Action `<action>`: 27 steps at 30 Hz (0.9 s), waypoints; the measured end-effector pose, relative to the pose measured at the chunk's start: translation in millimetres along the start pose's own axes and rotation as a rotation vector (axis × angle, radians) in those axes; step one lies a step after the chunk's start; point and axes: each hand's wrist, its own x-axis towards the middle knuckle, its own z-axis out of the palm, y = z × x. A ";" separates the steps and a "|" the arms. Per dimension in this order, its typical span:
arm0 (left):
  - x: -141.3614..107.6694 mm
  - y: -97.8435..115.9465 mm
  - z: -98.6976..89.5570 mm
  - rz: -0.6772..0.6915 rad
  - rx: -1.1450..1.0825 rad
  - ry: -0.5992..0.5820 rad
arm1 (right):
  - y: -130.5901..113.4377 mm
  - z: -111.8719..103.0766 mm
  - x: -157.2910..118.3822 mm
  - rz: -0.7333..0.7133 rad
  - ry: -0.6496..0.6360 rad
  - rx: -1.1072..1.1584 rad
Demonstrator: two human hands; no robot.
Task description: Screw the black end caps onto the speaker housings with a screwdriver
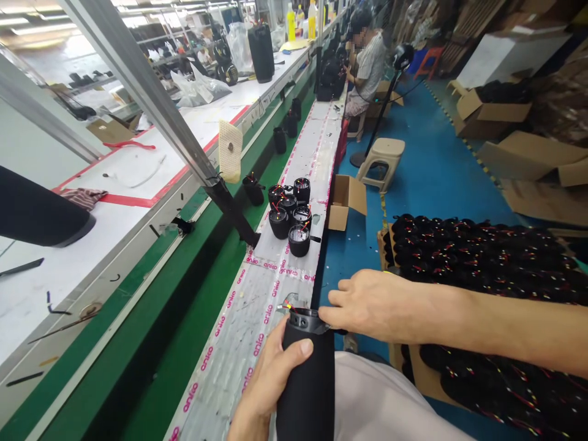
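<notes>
Black cylinder was clasped, beside the lap, by the left hand's curved fingers and thumb. At its rim, the right hand's fingers were curled; whether anything was pinched could not be told. Beyond, wired black cups were clustered on a narrow bench.

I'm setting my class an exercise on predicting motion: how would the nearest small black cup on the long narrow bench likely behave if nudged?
The small black cup stands upright and looks squat, so it would probably slide before tipping. Its round wall suggests it could roll if knocked over. The thin wires at its open top look floppy and might snag.
</notes>
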 end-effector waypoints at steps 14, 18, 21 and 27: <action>-3.8 -2.0 2.9 0.036 0.171 0.122 | -3.0 -21.7 3.3 -0.035 -0.085 -0.073; -4.4 -3.8 3.8 0.018 0.260 0.106 | -5.0 -22.9 3.7 -0.011 -0.161 -0.090; -3.2 -8.8 0.6 0.007 0.299 0.135 | -7.3 -15.2 3.6 0.011 -0.167 -0.061; -3.3 -9.0 0.5 0.050 0.163 0.165 | 2.1 -3.1 1.6 0.005 0.001 0.072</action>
